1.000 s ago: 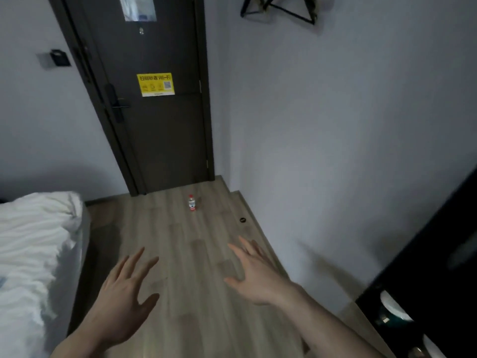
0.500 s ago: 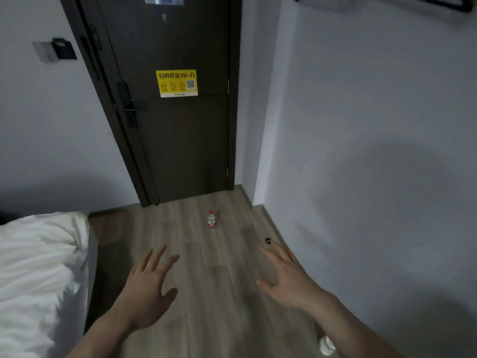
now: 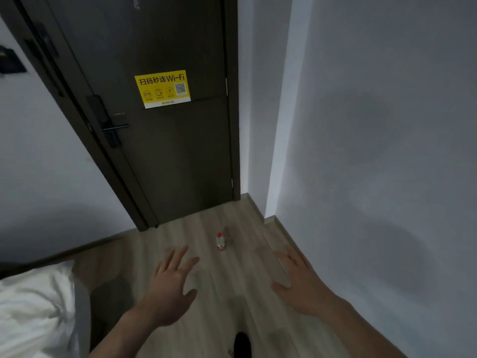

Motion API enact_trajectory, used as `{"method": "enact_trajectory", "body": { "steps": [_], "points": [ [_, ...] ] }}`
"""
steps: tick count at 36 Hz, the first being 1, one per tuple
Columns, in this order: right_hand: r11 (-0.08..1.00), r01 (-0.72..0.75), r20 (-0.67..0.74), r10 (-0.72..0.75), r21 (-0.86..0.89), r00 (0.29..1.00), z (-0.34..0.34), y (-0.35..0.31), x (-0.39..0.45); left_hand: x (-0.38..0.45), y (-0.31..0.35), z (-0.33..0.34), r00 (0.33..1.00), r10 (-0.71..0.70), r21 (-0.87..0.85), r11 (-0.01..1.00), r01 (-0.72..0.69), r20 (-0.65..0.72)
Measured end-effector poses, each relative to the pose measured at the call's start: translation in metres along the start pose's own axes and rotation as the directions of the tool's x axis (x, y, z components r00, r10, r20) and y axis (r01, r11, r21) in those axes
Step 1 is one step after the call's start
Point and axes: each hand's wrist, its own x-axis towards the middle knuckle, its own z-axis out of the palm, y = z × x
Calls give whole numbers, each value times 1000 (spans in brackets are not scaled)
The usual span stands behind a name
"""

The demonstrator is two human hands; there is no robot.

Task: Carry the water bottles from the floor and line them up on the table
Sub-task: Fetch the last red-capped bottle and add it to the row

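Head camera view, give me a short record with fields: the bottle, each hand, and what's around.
bottle: one water bottle, red cap, upright on the wood floor, in front of the dark door
left hand: fingers spread, empty, short of the bottle
right hand: fingers spread, empty, to the bottle's right
door sign: yellow Wi-Fi sticker
left edge: white bedding
table: not in view

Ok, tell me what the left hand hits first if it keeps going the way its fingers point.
Probably nothing soon: the left hand points up-right over bare floor. The bottle stands slightly right of that line, though depth is unclear.
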Motion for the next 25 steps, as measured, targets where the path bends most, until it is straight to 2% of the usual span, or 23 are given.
{"method": "enact_trajectory", "body": {
  "steps": [9,13,22,25],
  "points": [
    [999,21,107,-18,-31,994,-14,-24,160,122,-71,-26,990,-127,25,992,126,57],
    [997,74,82,-71,-26,994,-31,-37,213,164,-82,-34,988,-141,-1,990,141,69],
    [997,-70,70,72,-35,995,-42,-46,322,309,-110,-56,988,-19,47,999,12,150],
    [988,-141,70,145,-58,987,-35,-50,360,363,-126,-59,976,28,86,995,-48,214]
  ]
}}
